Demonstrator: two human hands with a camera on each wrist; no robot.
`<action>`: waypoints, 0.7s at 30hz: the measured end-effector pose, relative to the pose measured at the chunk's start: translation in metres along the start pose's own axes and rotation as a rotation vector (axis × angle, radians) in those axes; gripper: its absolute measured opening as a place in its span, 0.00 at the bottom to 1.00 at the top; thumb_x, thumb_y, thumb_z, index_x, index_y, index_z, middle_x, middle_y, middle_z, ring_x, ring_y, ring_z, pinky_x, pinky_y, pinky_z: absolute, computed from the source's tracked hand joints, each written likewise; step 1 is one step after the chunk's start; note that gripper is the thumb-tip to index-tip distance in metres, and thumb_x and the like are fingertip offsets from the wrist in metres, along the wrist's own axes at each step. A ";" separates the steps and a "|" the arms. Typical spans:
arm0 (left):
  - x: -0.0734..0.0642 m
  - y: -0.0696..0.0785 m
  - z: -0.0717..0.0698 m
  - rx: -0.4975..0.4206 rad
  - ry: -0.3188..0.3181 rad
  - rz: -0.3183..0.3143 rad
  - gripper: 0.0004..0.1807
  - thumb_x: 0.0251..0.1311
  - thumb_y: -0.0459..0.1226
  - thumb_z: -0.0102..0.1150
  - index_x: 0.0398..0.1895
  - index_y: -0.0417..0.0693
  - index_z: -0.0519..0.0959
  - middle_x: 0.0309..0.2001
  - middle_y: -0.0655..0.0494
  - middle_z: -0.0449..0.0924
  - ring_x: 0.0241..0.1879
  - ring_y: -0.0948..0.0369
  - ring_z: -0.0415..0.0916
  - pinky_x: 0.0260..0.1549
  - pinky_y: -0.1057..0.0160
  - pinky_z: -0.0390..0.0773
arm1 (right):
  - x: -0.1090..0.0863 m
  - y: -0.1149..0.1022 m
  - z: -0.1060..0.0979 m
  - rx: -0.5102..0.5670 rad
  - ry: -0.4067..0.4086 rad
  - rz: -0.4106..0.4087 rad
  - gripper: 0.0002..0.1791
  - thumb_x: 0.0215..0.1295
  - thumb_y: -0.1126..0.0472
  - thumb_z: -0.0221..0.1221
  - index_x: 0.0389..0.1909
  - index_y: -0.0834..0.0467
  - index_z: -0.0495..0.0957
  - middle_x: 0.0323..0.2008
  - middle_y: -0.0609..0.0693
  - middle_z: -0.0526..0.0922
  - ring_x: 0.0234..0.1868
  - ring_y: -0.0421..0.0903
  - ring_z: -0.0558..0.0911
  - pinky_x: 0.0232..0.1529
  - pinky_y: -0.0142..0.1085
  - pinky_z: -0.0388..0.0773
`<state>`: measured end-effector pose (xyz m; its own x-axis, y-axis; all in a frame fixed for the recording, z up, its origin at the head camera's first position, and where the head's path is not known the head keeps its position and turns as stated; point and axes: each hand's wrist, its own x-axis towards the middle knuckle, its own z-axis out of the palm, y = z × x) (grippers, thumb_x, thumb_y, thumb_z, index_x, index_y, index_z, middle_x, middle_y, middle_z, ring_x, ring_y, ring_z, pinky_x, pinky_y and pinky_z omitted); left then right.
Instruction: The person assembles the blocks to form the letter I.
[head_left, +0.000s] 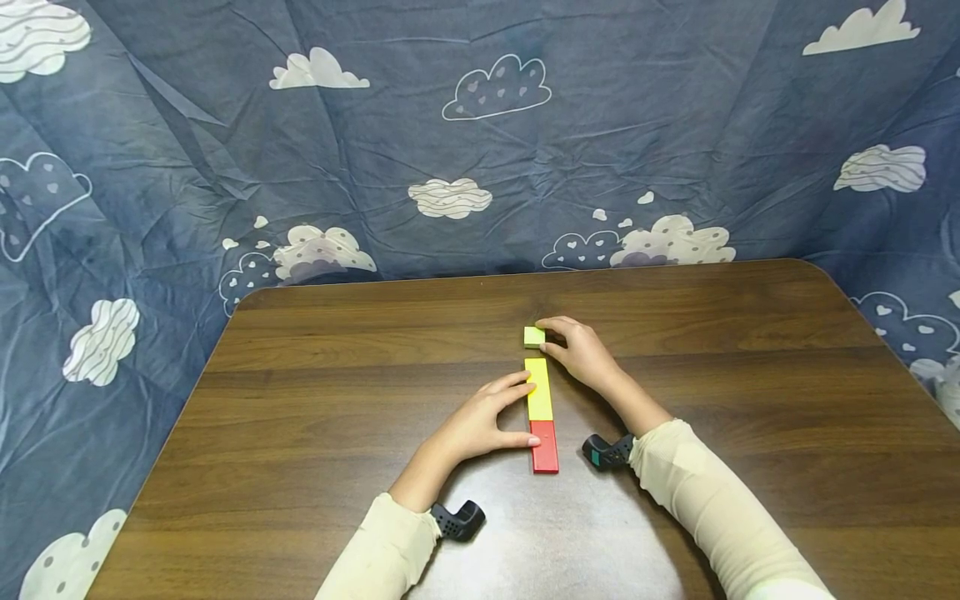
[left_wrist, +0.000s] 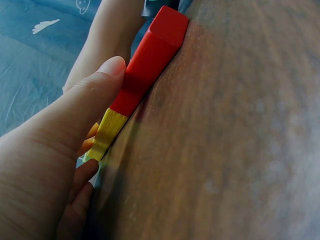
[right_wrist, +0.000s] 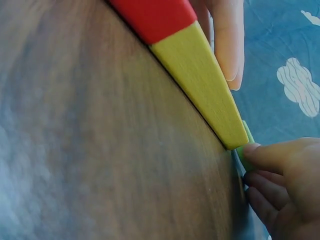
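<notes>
A yellow block (head_left: 539, 398) and a red block (head_left: 545, 450) lie end to end on the table, forming one straight strip. My left hand (head_left: 474, 423) is at the strip's left side, its thumb touching the red block and its fingertips at the yellow block. Just beyond the yellow end, my right hand (head_left: 583, 354) pinches a small light-green block (head_left: 534, 337) between thumb and fingers. A narrow gap separates the green block from the yellow one in the head view. The right wrist view shows the green block (right_wrist: 245, 159) partly hidden by the right thumb.
The brown wooden table (head_left: 337, 375) reaches back to a blue cloth (head_left: 390, 150) with cloud prints. Each wrist carries a black camera, the left one (head_left: 461, 521) and the right one (head_left: 606, 452) both close above the tabletop.
</notes>
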<state>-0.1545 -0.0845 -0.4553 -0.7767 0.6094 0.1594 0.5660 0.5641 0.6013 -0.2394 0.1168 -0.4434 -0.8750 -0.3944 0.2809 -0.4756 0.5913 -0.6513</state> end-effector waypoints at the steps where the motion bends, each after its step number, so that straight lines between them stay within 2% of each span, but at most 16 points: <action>1: 0.000 0.000 0.000 -0.001 0.000 -0.001 0.39 0.45 0.52 0.65 0.61 0.48 0.67 0.65 0.58 0.57 0.63 0.60 0.53 0.59 0.60 0.56 | 0.000 0.000 0.000 -0.002 -0.004 -0.004 0.19 0.54 0.70 0.60 0.49 0.67 0.74 0.46 0.60 0.76 0.47 0.54 0.75 0.49 0.46 0.71; 9: 0.000 0.000 0.000 -0.001 0.000 -0.006 0.39 0.45 0.52 0.65 0.61 0.48 0.67 0.65 0.58 0.58 0.63 0.60 0.54 0.59 0.60 0.56 | 0.000 0.002 0.000 -0.009 -0.042 -0.005 0.19 0.56 0.67 0.60 0.50 0.66 0.74 0.48 0.60 0.76 0.53 0.54 0.71 0.55 0.46 0.64; 21: 0.000 0.000 0.000 -0.002 0.001 -0.008 0.39 0.45 0.52 0.66 0.61 0.48 0.67 0.65 0.58 0.58 0.63 0.60 0.54 0.59 0.60 0.56 | -0.002 0.003 0.000 0.008 -0.052 -0.008 0.19 0.56 0.67 0.59 0.50 0.65 0.74 0.49 0.59 0.76 0.54 0.54 0.71 0.56 0.46 0.63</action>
<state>-0.1543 -0.0847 -0.4551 -0.7814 0.6043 0.1559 0.5593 0.5673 0.6044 -0.2388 0.1191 -0.4458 -0.8650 -0.4351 0.2497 -0.4819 0.5822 -0.6549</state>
